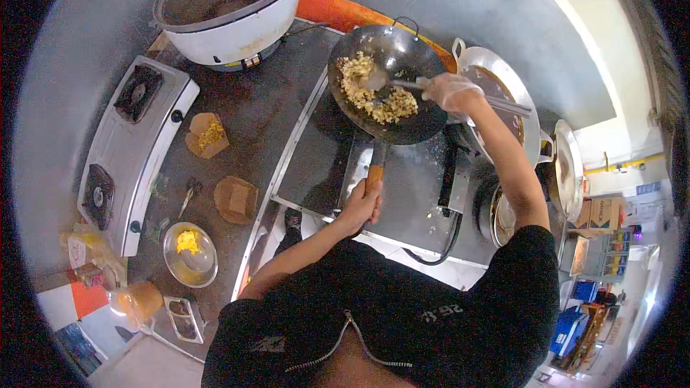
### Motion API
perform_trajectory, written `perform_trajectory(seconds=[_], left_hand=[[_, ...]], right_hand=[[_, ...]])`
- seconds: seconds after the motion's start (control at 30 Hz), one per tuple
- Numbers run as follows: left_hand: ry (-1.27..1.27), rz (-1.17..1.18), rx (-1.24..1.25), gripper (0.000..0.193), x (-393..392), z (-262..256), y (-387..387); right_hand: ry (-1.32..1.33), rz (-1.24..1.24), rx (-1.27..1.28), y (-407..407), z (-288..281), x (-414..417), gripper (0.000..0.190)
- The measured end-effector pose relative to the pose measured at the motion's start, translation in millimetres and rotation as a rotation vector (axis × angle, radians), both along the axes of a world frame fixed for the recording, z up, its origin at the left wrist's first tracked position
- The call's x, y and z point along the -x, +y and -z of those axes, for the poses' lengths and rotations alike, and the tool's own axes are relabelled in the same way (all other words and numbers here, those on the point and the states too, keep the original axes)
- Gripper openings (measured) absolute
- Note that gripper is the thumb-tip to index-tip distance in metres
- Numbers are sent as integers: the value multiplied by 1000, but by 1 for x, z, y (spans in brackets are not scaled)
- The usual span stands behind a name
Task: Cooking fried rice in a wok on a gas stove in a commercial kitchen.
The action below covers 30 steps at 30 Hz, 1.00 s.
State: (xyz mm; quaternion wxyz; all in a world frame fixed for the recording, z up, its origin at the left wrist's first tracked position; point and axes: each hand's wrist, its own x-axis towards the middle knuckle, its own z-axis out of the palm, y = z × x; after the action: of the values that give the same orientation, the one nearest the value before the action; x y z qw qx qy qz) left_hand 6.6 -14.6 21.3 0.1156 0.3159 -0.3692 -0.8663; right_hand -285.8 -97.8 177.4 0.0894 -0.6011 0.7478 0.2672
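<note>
A dark metal wok (388, 132) sits over the stove area before me, with fried rice (360, 78) spread in its left and lower parts. My left hand (360, 206) grips the wok's wooden handle (374, 173). Over the wok's right rim, my right hand (455, 92), in a clear plastic glove, holds a metal ladle (407, 84). The ladle's head rests among the rice, partly covered by it.
Right of the wok stands a large pot (531, 86) of brown liquid. Leftward are a two-burner gas stove (148, 124), a paper box with food (208, 143), another paper box (235, 199), a bowl with yellow food (199, 272) and scissors (188, 198). A large rice cooker (237, 37) stands behind.
</note>
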Motion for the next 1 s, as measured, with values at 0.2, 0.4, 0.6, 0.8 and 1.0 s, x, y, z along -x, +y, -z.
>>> perform_trajectory(seconds=[0.2,0.4,0.6,0.8,1.0], left_hand=[[62,-14,-71,29,-4,7,1],[-4,28,-70,30,1,-2,-2],[14,-15,-63,30,-6,3,0],[71,27,-122,32,4,13,4],[84,-2,-49,33,1,11,4]], right_hand=[[1,-189,94,10,16,56,30],[-280,-133,325,-5,73,25,31],[-215,-37,-188,21,-48,-26,30],[-73,-77,193,13,16,-23,26],[-50,-250,-27,50,18,47,23]])
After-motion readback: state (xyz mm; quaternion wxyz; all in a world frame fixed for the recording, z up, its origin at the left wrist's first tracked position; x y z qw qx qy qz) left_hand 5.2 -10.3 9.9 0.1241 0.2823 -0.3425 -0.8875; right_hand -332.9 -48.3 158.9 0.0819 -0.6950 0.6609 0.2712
